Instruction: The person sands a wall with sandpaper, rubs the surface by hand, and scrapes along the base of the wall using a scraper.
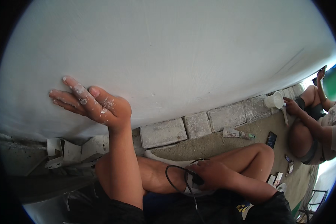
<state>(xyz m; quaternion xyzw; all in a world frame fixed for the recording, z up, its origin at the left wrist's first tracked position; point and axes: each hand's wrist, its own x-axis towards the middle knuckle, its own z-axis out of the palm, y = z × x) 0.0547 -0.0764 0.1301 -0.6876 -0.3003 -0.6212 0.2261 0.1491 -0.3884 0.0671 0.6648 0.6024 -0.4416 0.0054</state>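
Note:
My left hand (pixel 92 102), its fingers and thumb flecked with white paste, is raised with the fingers spread against the smooth white wall (pixel 168 61). Nothing is held in it. Low by my bent legs, my right hand (pixel 214 174) is closed around a black corded object (pixel 196 178), mostly covered by the fingers. From it a black cable (pixel 170 179) loops over my leg and runs down over my dark clothing. A scraper with a green-tipped handle (pixel 247 135) lies on the ground beyond my knee, its broad blade smeared with white.
Pale blocks (pixel 226 117) line the wall's foot. Folded white cardboard (pixel 72 151) lies at left. A phone (pixel 271 140) and small boxes (pixel 278 178) are on the ground. At right sits a person (pixel 322 137), near whose hand are a white cup (pixel 274 100) and a brush-like tool (pixel 284 114).

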